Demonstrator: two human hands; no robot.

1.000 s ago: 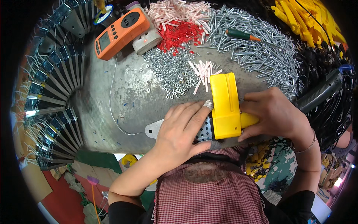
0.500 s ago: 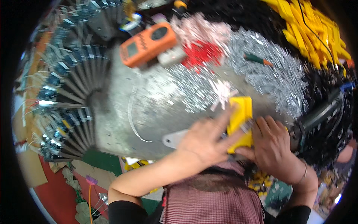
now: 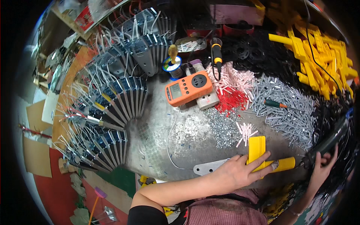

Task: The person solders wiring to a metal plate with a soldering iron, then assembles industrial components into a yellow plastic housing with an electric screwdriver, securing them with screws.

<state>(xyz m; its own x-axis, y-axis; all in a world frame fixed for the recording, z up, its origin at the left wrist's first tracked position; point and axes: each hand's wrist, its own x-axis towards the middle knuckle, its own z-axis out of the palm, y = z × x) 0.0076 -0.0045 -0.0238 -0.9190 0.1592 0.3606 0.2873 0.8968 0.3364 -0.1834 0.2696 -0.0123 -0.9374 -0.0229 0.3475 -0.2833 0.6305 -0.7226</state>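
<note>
Below and to the right of the orange meter [image 3: 187,89], your yellow housing [image 3: 257,146] shows a squared, ridged block and a rounded handle, its pale grey holed plate [image 3: 217,166] more directly below that meter. Your left hand [image 3: 240,171] has hold of it, fingers stretched across the yellow; farther right of the meter, your right hand [image 3: 322,170] spreads loosely by the black tool [image 3: 332,137], contact unclear.

Worktable [image 3: 150,129]: brackets [image 3: 131,98] along the left; meter [image 3: 188,89] at far centre; screws [image 3: 290,122] to its right, screwdriver [image 3: 275,104] on them; nuts [image 3: 222,129] between meter and housing [image 3: 257,145]; housing at near right, under left hand [image 3: 237,175]; handheld tool [image 3: 330,138] farther right, beside right hand [image 3: 321,171].
</note>
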